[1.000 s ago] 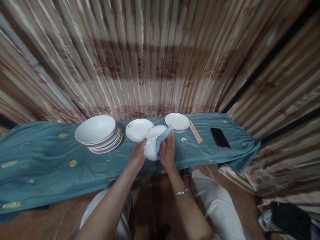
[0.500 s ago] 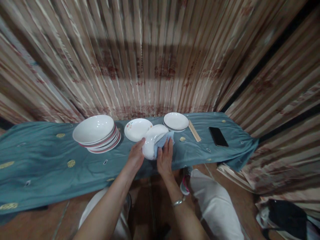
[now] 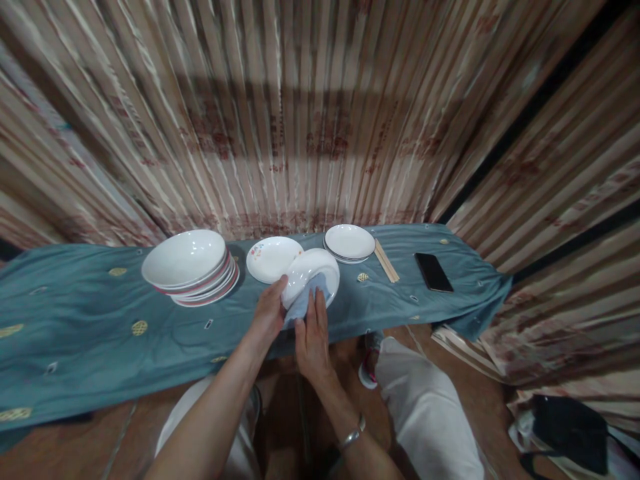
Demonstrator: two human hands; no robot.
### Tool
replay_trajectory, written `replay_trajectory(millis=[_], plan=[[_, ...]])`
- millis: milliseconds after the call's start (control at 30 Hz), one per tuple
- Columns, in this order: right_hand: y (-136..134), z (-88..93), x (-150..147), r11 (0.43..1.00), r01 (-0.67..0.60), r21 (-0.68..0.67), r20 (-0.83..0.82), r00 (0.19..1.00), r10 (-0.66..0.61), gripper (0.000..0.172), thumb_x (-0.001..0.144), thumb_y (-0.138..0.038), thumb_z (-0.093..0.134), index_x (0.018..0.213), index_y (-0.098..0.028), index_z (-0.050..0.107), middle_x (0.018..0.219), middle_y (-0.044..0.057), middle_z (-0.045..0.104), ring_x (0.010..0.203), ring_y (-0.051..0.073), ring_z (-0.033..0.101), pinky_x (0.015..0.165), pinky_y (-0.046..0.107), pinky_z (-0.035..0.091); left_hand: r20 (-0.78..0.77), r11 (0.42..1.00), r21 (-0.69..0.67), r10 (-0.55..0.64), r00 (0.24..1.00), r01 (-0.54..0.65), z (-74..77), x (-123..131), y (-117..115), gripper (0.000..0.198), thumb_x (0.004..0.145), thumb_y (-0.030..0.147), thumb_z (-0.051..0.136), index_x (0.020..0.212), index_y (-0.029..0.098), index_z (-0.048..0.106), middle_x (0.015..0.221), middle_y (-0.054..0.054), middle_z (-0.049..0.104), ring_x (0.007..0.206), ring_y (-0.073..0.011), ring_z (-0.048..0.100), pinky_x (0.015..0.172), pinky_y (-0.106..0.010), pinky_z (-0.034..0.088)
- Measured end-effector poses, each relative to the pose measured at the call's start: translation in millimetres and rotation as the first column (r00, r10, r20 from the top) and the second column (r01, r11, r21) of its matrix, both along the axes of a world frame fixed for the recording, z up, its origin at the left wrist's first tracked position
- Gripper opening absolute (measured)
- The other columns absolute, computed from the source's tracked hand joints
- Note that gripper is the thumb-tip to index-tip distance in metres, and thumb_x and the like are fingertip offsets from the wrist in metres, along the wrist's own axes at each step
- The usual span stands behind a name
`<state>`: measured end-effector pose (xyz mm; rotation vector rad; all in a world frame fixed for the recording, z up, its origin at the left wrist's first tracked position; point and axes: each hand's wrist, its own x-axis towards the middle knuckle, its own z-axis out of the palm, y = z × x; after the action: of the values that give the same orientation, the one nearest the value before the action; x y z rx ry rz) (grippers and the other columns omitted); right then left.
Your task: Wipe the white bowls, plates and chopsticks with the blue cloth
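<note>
- White dish (image 3: 306, 264): held tilted at the centre of the frame, up and right of the left hand, straight above the right; roughly round, with no clear long axis.
- Floral plate (image 3: 270, 260): lying just to the upper left, edge partly overlapped in view.
- Left hand (image 3: 270, 308): part-closed, gripping the dish's left rim directly, so nearer.
- Right hand (image 3: 313, 340): fingers nearly straight, laid against the cloth.
- Blue cloth (image 3: 300, 306): pressed on the dish's lower part; shifted leftward from its right side since the earlier frame, baring the right rim.
</note>
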<state>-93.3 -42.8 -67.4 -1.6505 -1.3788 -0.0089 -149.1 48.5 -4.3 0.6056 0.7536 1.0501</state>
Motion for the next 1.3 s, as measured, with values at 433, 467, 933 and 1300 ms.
replay_trajectory(millis=[433,467,933,1300], plan=[[15,34.9,15,0.999,0.017,-0.047,0.313,0.950,-0.001,0.053,0.095,-0.025,0.036,0.147,-0.016,0.031,0.154,0.013,0.028,0.146,0.028,0.009,0.112,0.053,0.022,-0.055,0.994,0.106,0.031,0.998,-0.024,-5.9,2,-1,0.017,0.061,0.029,0.080,0.070,0.016,0.074,0.074,-0.004,0.074,0.084,-0.0227,0.067,0.085,-0.032,0.048],[18,39.6,18,0.998,0.022,-0.062,0.331,0.943,0.000,0.053,0.094,-0.025,0.038,0.146,-0.018,0.033,0.154,0.012,0.030,0.146,0.028,0.009,0.112,0.054,0.021,-0.042,0.993,0.120,0.012,0.999,-0.006,-6.2,2,-1,0.014,0.062,0.027,0.078,0.071,0.017,0.074,0.076,-0.005,0.075,0.089,-0.0245,0.067,0.087,-0.033,0.047],[53,65.2,64,0.998,0.059,0.033,0.241,0.968,-0.065,0.040,0.098,-0.025,0.028,0.132,-0.018,0.047,0.140,0.010,0.048,0.138,0.022,0.030,0.111,0.048,0.019,0.029,0.998,0.070,-0.010,1.000,0.008,-1.2,5,-1,0.033,0.053,0.031,0.085,0.077,0.011,0.074,0.084,-0.011,0.076,0.105,-0.0298,0.065,0.099,-0.039,0.044],[68,44.2,94,0.988,0.017,0.157,0.036,0.999,-0.023,0.046,0.099,-0.033,0.021,0.132,-0.016,0.048,0.133,0.013,0.054,0.130,0.020,0.042,0.110,0.043,0.033,0.028,0.998,0.060,-0.031,0.999,0.029,1.9,2,-3,0.035,0.050,0.034,0.087,0.074,0.011,0.075,0.079,-0.010,0.076,0.106,-0.0321,0.065,0.100,-0.041,0.044]])
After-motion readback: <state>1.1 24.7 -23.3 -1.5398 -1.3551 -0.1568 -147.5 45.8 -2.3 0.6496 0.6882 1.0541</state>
